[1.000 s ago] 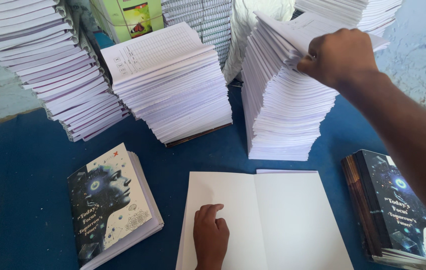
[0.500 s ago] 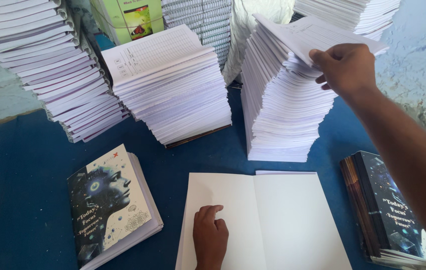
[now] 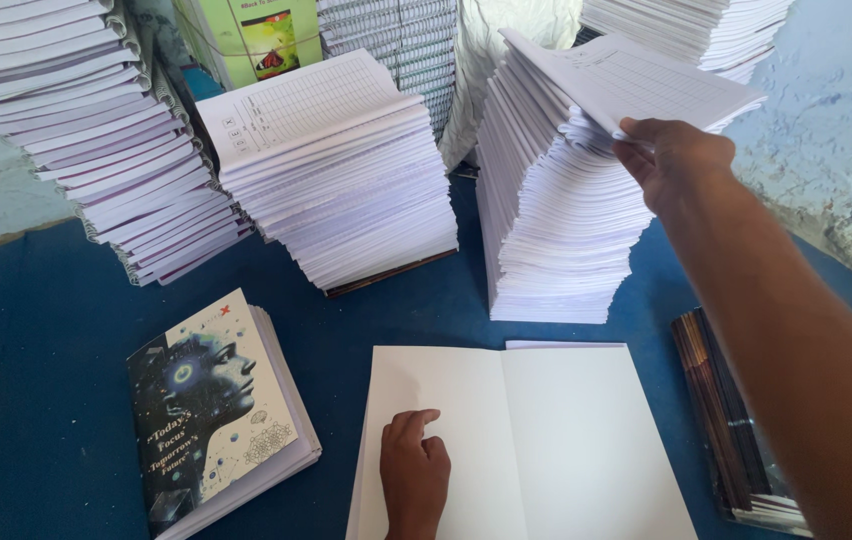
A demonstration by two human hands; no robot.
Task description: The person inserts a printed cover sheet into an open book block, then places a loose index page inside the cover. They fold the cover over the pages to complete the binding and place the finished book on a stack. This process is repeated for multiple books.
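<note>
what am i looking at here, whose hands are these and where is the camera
This is one picture from a camera worn on a person's head, looking down at their own two bare hands; there is no machine. The right hand reaches forward and grips a thin bundle of printed ruled pages, lifted off the top of a tall white stack. The left hand rests flat on a blank white cover sheet, spread open on the blue surface. To the left lies a finished notebook with a dark illustrated cover. Further page stacks stand behind, and a pile of dark covers lies at the right edge, partly hidden by the arm.
</note>
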